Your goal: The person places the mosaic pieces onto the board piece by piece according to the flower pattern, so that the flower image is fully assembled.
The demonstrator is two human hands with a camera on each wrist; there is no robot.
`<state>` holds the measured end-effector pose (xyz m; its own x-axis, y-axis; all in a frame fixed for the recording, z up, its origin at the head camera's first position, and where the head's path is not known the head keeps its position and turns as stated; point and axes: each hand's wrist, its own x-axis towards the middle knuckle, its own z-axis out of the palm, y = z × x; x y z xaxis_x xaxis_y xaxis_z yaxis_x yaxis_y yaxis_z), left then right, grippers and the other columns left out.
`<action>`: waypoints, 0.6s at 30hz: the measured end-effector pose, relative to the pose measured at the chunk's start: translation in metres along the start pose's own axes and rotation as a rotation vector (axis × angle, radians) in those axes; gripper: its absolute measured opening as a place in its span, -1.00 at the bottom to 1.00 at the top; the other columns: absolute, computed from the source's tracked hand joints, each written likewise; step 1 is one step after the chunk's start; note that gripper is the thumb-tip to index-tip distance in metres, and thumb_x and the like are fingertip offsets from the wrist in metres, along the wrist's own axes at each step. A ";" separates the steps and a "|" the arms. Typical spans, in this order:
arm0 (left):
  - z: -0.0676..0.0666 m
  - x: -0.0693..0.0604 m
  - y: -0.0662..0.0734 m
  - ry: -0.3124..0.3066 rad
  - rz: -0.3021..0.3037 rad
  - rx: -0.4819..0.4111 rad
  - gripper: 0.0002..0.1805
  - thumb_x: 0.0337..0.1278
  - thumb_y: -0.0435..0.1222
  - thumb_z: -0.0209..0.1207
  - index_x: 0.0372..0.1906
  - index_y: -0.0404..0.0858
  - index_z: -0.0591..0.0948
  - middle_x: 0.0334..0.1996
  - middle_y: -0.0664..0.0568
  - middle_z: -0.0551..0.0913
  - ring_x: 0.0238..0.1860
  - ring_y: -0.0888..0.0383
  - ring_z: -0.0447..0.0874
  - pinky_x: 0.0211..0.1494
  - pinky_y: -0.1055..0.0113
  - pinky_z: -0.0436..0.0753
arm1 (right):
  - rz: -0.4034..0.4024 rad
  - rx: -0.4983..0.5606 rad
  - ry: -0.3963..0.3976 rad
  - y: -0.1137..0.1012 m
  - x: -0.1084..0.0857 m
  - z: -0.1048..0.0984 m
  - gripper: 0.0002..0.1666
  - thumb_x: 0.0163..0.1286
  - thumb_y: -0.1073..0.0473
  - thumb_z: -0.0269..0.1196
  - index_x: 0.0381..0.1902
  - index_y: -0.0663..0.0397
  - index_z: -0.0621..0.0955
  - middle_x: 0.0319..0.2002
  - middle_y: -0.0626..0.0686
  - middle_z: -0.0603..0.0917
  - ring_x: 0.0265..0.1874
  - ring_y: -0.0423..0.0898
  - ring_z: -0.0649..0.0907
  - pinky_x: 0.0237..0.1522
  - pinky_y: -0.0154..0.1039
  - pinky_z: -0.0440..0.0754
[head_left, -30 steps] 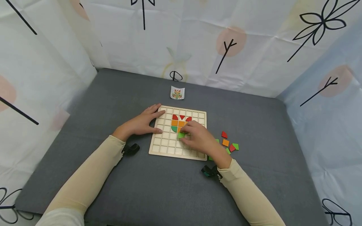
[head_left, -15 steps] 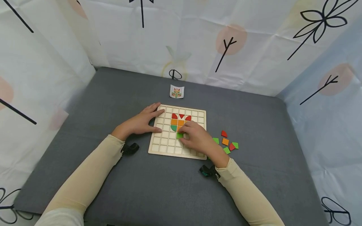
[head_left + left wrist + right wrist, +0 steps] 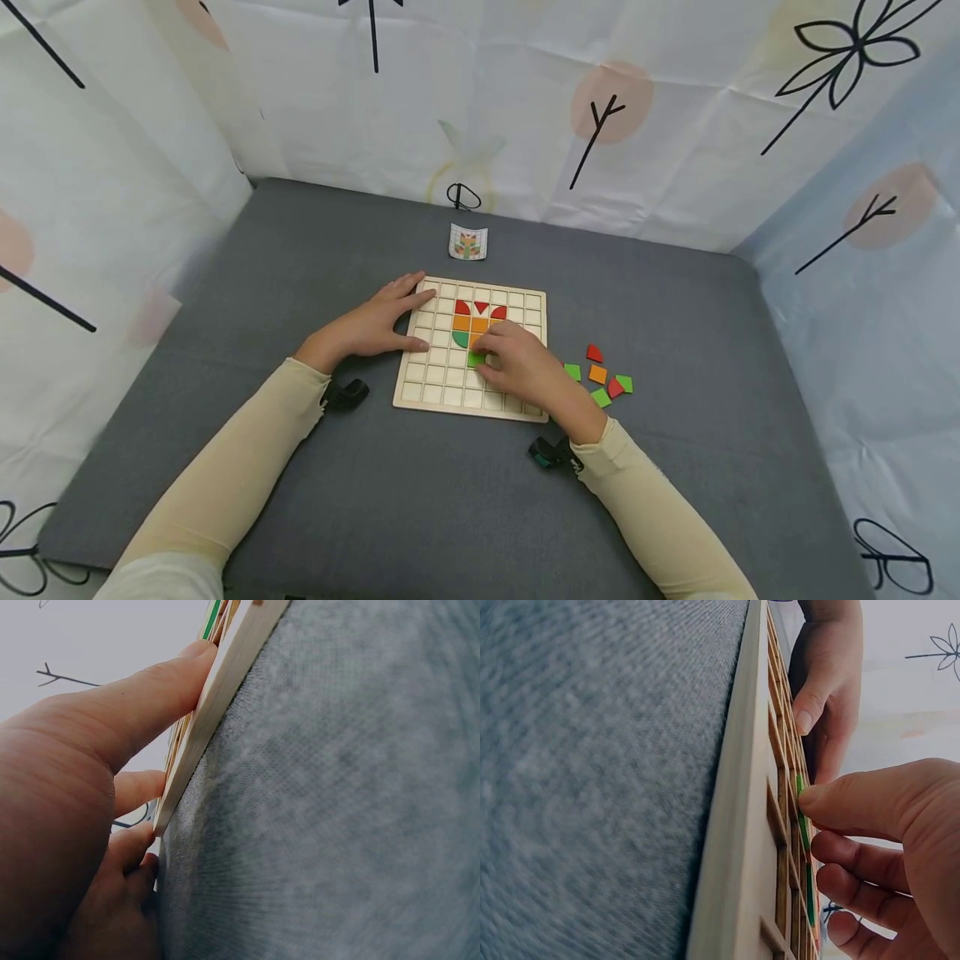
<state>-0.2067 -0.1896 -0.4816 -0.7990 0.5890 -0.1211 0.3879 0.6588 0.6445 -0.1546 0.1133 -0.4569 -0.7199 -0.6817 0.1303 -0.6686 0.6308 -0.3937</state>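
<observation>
A wooden grid board (image 3: 429,395) lies flat on the table. My left hand (image 3: 371,323) rests on its left edge, fingers spread, the thumb lying on the near cells. In the left wrist view, the left thumb (image 3: 161,690) touches the board's rim. My right hand (image 3: 521,362) is over the board's middle, its thumb and fingers at a light green square tile (image 3: 476,359) sitting in a cell. In the right wrist view, the right thumb (image 3: 847,801) touches that green tile. Above it are orange tiles (image 3: 462,322), a dark green rounded tile (image 3: 460,339) and red pieces (image 3: 482,307), partly covered by the right hand.
Loose tiles lie right of the board: green (image 3: 572,372), orange (image 3: 597,374) and red (image 3: 594,353) ones among them. Some are hidden by the right wrist. A small pattern card (image 3: 468,242) lies beyond the board. Printed cloth (image 3: 510,100) hangs around the grey table (image 3: 420,508).
The light green tile, gripped by the right hand a second ago, now sits lower and flat in its cell. The left hand keeps its place on the board. The whole view shifts slightly.
</observation>
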 end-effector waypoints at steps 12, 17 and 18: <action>0.001 0.000 -0.003 0.002 -0.004 0.025 0.11 0.37 0.06 0.47 0.78 -0.18 0.12 0.79 -0.12 -0.25 0.75 -0.20 -0.39 0.67 -0.31 -0.09 | 0.045 0.020 0.030 0.004 -0.005 -0.019 -0.81 0.40 0.28 0.51 -0.05 0.17 0.83 -0.10 0.10 0.76 -0.09 0.02 0.66 -0.02 -0.06 0.68; 0.001 0.001 -0.002 0.001 -0.005 0.020 0.12 0.35 0.06 0.48 0.78 -0.18 0.12 0.79 -0.13 -0.24 0.75 -0.20 -0.39 0.67 -0.31 -0.10 | 0.078 0.022 0.077 0.010 -0.011 -0.035 -0.78 0.41 0.26 0.53 -0.02 0.19 0.81 -0.10 0.10 0.75 -0.09 0.04 0.66 -0.03 -0.01 0.69; 0.001 0.001 -0.001 -0.002 -0.005 0.019 0.12 0.35 0.05 0.48 0.78 -0.18 0.12 0.79 -0.13 -0.24 0.75 -0.20 -0.39 0.67 -0.31 -0.10 | 0.094 0.022 0.090 0.012 -0.014 -0.039 -0.77 0.41 0.25 0.53 -0.01 0.20 0.81 -0.10 0.10 0.75 -0.09 0.04 0.67 -0.03 0.00 0.69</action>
<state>-0.2075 -0.1899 -0.4831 -0.8001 0.5867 -0.1254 0.3927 0.6702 0.6297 -0.1600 0.1444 -0.4273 -0.7939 -0.5830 0.1725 -0.5936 0.6818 -0.4275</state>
